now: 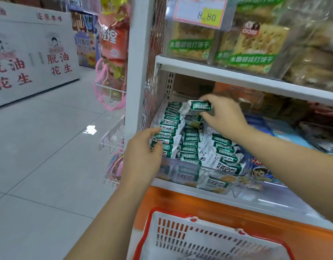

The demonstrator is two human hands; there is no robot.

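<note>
Packets [190, 147] stood in rows in the bin [200, 165] before me, cracker boxes [255, 49] on the shelf [237, 76] above, my basket [208, 239] below, nearer me.

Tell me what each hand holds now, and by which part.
The right hand pinches one green-and-white packet by its right end, above the tray. The left hand touches the left row of packets; whether it grips cannot be told.
</note>
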